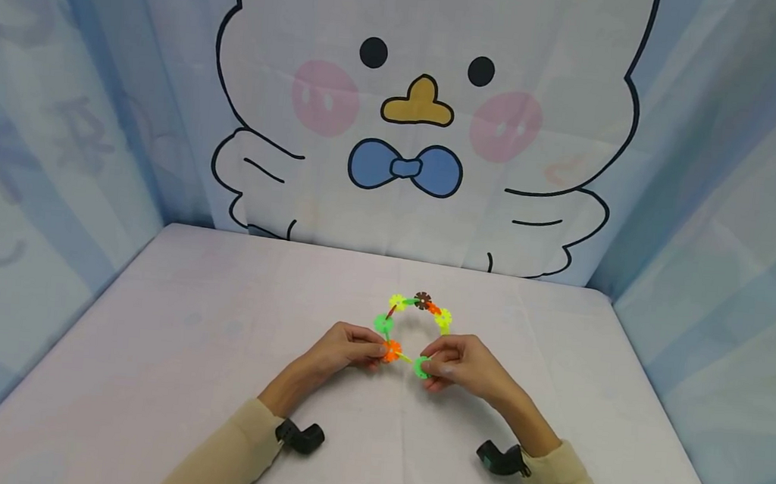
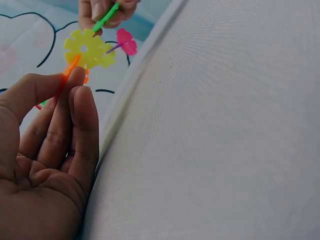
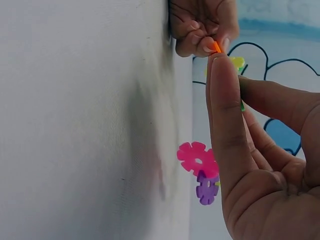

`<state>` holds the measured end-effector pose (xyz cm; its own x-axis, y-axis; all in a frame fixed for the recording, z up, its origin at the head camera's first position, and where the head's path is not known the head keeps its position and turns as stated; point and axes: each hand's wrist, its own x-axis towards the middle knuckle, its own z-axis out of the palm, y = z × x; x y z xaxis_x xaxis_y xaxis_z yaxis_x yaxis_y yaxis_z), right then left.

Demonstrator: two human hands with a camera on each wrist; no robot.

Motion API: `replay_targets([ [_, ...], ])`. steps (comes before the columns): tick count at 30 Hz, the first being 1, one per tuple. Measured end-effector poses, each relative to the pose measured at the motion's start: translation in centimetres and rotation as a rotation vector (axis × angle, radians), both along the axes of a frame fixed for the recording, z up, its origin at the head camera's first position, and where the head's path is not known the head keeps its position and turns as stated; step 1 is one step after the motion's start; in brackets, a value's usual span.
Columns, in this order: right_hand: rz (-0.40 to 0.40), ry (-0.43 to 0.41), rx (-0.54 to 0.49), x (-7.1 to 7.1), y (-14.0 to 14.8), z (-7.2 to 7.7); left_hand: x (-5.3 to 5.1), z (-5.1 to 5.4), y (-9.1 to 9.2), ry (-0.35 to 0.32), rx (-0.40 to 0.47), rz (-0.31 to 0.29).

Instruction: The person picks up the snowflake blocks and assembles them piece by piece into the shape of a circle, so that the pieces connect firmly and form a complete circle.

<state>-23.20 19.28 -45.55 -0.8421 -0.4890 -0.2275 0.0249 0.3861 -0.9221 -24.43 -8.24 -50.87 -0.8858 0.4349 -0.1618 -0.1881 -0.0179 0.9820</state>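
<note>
A chain of colourful plastic snowflake discs curves into a ring over the table in the head view. My left hand (image 1: 347,347) pinches an orange disc (image 1: 392,351) between thumb and fingertips. Opposite it, a green disc (image 1: 422,367) is pinched by my right hand (image 1: 466,364). Between them sits a yellow disc (image 2: 80,48), slotted to the orange one; its edge meets the green disc (image 2: 106,18), but whether they interlock I cannot tell. The far side of the ring holds a brown disc (image 1: 422,300). Pink (image 3: 196,158) and purple (image 3: 207,189) discs hang in the right wrist view.
A pale cloth covers the table (image 1: 213,380). Behind it hangs a curtain (image 1: 403,220) printed with a cartoon bird, and more curtains close off both sides. Black cameras (image 1: 300,437) are strapped at both wrists, over beige sleeves.
</note>
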Motion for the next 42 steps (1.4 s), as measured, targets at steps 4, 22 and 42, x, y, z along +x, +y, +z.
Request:
replay_targets([
  [4, 0.003, -0.002, -0.014, -0.05, -0.24, -0.21, 0.03, 0.11, 0.01, 0.005, -0.002, 0.003],
  [22, -0.018, -0.011, -0.026, -0.16, -0.48, -0.69, -0.02, 0.08, 0.01, -0.034, -0.015, 0.031],
  [42, -0.08, -0.023, -0.052, 0.22, -0.95, -0.61, 0.21, 0.13, 0.05, 0.018, -0.046, 0.031],
])
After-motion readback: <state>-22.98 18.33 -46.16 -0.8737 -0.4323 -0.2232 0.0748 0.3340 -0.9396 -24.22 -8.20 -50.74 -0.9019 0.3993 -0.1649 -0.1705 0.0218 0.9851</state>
